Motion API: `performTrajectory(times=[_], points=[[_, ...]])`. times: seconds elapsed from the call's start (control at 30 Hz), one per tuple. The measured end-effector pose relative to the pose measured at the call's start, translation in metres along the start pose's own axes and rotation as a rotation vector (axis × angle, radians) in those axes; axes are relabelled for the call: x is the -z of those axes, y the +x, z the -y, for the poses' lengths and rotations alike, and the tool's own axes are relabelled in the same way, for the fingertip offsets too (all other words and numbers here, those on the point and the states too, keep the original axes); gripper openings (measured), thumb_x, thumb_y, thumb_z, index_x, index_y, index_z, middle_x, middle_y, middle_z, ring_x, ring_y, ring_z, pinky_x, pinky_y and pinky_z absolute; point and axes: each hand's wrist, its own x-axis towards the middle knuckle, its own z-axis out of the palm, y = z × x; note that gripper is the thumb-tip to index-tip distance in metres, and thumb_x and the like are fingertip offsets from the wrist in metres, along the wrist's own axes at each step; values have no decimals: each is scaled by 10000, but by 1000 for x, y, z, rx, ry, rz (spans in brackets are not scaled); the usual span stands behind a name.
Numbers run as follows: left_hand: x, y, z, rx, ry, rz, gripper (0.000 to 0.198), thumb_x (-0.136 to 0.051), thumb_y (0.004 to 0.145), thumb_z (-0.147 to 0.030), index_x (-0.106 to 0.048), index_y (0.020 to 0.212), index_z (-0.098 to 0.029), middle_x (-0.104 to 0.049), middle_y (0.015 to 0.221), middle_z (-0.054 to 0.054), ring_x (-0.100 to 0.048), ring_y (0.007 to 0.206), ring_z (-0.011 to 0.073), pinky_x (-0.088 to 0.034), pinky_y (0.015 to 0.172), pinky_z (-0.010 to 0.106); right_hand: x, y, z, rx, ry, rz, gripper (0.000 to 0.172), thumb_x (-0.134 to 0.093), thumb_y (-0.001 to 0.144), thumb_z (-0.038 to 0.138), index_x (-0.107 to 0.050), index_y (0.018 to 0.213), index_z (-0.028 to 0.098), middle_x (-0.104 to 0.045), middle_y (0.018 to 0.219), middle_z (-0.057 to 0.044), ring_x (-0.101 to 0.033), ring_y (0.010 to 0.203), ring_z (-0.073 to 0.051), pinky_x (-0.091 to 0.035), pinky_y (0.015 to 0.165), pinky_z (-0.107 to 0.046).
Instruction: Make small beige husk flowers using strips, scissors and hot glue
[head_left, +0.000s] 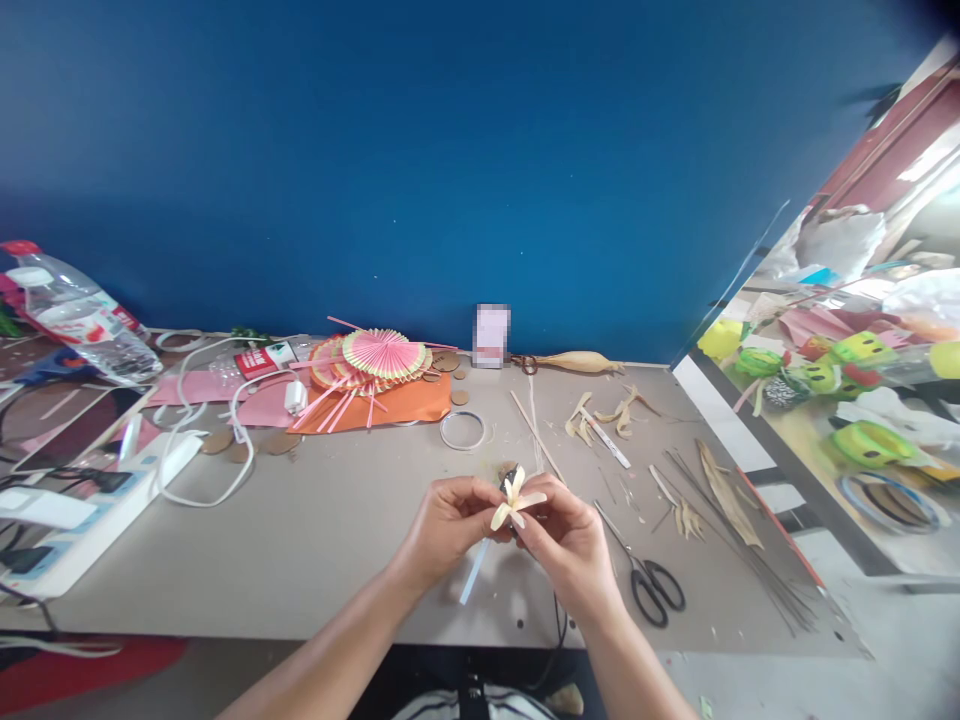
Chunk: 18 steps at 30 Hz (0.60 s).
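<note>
A small cream flower [514,500] with narrow petals is held between both hands over the front middle of the table. The fingers of my left hand [457,520] pinch its left side. On the right side, my right hand [568,530] grips it with thumb and fingers closed. Something dark and brownish shows just behind the petals, too small to make out. A pale translucent strip [474,573] hangs below the left fingers. Black-handled scissors [651,582] lie to the right of my right hand.
Dried husk pieces [724,490], thin wires [772,575] and a white-labelled pen [606,440] lie at right. A tape ring [463,430] sits behind the hands. Pink paper fans [386,358], a power strip [105,520] and bottles [82,310] are at left. A blue panel [450,180] stands behind.
</note>
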Motion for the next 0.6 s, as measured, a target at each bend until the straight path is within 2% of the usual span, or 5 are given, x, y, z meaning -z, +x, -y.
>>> performTrajectory(times=[0.37,0.6], points=[[-9,-11,-9,-77,-4,29,86,-721,604,-204,-668,571,-145,-630,528,1,-546,473,93,-467,499,207,-3,-2,10,20,69,12,43,-636,730,206,-606,710,183,-497,698,8,-519,572,-96,-437,504,-215],[-10,-11,-8,-131,20,48,82,-679,665,-198,-660,599,-153,-583,513,-17,-546,501,89,-443,516,191,-4,-1,5,-12,142,-4,48,-640,728,202,-617,689,187,-489,695,18,-494,543,-80,-408,487,-210]])
